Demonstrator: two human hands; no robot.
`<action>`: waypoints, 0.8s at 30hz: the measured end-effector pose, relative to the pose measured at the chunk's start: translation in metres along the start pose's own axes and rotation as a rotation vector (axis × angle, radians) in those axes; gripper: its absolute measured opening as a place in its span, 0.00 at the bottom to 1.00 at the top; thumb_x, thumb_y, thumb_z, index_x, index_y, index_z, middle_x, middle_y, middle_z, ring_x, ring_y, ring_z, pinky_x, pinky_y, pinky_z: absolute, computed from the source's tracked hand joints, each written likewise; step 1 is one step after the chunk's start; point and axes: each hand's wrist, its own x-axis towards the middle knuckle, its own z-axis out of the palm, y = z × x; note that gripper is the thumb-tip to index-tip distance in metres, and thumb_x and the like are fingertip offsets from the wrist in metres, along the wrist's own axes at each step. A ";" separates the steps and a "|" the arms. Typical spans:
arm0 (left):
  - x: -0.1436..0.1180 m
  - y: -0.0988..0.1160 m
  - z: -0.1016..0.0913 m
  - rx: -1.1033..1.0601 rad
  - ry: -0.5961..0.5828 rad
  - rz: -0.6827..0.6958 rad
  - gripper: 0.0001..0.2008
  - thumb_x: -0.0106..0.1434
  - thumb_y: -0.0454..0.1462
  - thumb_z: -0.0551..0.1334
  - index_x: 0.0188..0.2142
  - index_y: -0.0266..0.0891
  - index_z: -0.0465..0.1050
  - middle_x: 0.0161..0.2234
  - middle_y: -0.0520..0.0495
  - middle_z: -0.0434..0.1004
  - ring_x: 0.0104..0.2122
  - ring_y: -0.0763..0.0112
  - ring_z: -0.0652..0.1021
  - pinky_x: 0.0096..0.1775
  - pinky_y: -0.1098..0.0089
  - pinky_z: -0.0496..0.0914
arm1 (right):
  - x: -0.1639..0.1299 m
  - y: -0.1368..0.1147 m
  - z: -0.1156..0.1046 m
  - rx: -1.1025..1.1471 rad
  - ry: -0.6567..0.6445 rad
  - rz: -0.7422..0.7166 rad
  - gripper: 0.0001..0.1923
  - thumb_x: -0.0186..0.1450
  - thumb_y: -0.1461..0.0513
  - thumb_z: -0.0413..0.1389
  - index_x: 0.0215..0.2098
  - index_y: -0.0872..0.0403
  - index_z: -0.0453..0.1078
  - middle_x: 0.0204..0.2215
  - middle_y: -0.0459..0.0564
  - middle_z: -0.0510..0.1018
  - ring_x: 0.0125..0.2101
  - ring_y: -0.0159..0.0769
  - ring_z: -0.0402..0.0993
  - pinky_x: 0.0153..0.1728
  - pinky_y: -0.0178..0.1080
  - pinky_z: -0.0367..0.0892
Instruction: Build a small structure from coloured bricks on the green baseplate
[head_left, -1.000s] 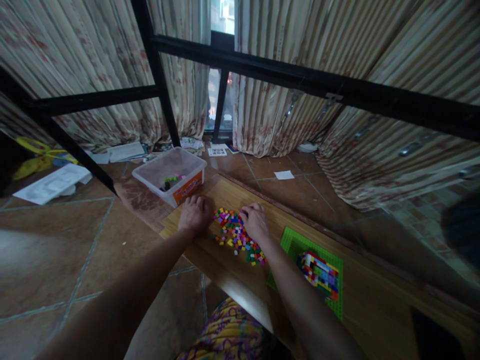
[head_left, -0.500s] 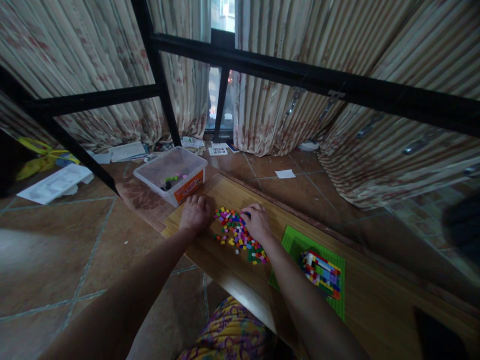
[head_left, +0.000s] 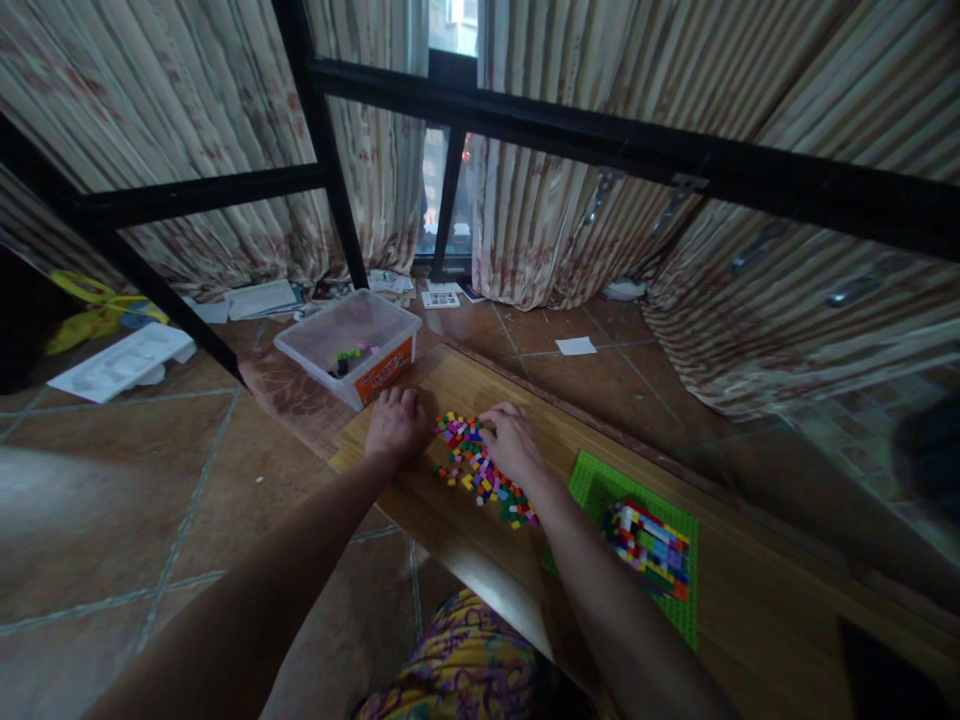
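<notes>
Both hands sat on the wooden board (head_left: 450, 380), flanking the pile of small bricks (head_left: 480, 468). Left hand (head_left: 395, 427) lay loosely curled, holding nothing; right hand (head_left: 512, 441) had fingertips in the pile, couldn't tell if it gripped one.

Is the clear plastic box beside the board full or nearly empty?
Nearly empty: the plastic box holds only a few small bricks on its bottom.

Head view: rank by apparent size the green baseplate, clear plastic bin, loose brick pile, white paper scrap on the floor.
1. clear plastic bin and green baseplate: look alike in area; the baseplate is nearer and partly hidden by the right forearm, so unranked.
2. loose brick pile.
3. white paper scrap: smallest, though farthest.
</notes>
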 end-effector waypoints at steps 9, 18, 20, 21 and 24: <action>0.000 0.001 0.000 0.001 -0.005 -0.006 0.12 0.62 0.37 0.54 0.42 0.36 0.70 0.43 0.38 0.72 0.45 0.54 0.70 0.48 0.56 0.66 | -0.008 0.002 0.003 -0.037 -0.017 0.008 0.07 0.61 0.62 0.58 0.37 0.52 0.77 0.41 0.52 0.72 0.46 0.42 0.64 0.49 0.42 0.59; 0.000 0.001 0.000 -0.002 0.003 0.006 0.12 0.62 0.37 0.54 0.42 0.36 0.70 0.43 0.38 0.72 0.45 0.54 0.70 0.49 0.56 0.65 | -0.004 0.003 0.005 0.070 -0.025 -0.006 0.06 0.54 0.66 0.62 0.32 0.52 0.76 0.38 0.48 0.72 0.43 0.39 0.65 0.48 0.41 0.60; 0.000 0.001 0.000 -0.004 0.003 0.007 0.11 0.62 0.37 0.54 0.42 0.37 0.70 0.43 0.38 0.72 0.45 0.54 0.70 0.49 0.56 0.65 | -0.006 0.007 0.003 0.107 -0.018 -0.012 0.07 0.53 0.67 0.62 0.31 0.52 0.75 0.39 0.49 0.72 0.44 0.39 0.65 0.48 0.41 0.60; 0.000 0.001 0.000 -0.004 0.002 0.005 0.11 0.62 0.37 0.54 0.42 0.36 0.70 0.43 0.38 0.72 0.45 0.54 0.70 0.49 0.56 0.65 | -0.007 0.010 0.002 0.127 -0.013 -0.011 0.06 0.53 0.67 0.62 0.30 0.52 0.75 0.39 0.49 0.72 0.44 0.39 0.66 0.48 0.41 0.60; 0.000 0.001 0.000 -0.003 0.000 0.004 0.12 0.62 0.37 0.53 0.42 0.36 0.70 0.43 0.38 0.72 0.45 0.54 0.70 0.49 0.57 0.65 | -0.009 0.019 -0.002 0.171 0.000 0.020 0.05 0.55 0.67 0.61 0.30 0.52 0.75 0.39 0.49 0.73 0.44 0.38 0.67 0.48 0.41 0.61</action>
